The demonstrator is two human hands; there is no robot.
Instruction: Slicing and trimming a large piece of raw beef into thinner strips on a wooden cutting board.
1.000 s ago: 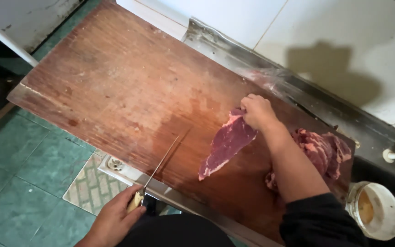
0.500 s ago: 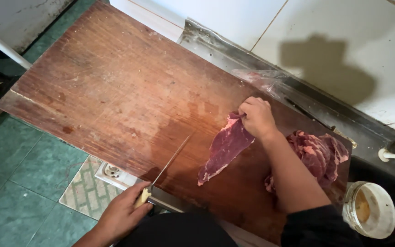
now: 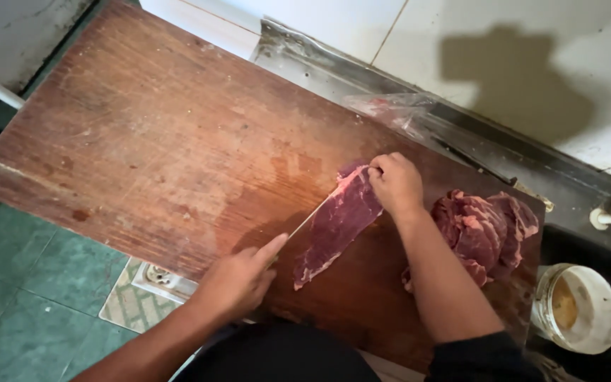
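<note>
A long slab of raw red meat (image 3: 337, 230) lies on a big worn wooden board (image 3: 143, 141). My right hand (image 3: 396, 182) pinches the slab's far end, near its pale fatty edge. My left hand (image 3: 238, 279) grips a thin-bladed knife (image 3: 305, 223) with the forefinger stretched along it. The blade's tip meets the slab's left edge, just below my right hand's fingers. A pile of more raw meat pieces (image 3: 486, 230) sits on the board to the right of my right forearm.
A crumpled clear plastic bag (image 3: 397, 113) lies along the metal ledge behind the board, under a white tiled wall. A small white bucket (image 3: 578, 308) stands off the board's right end. Green floor tiles and a floor drain (image 3: 160, 283) show below the board's near edge.
My left hand has brought the knife from the board's near edge up and to the right, until the blade meets the slab. My right hand keeps its hold on the meat.
</note>
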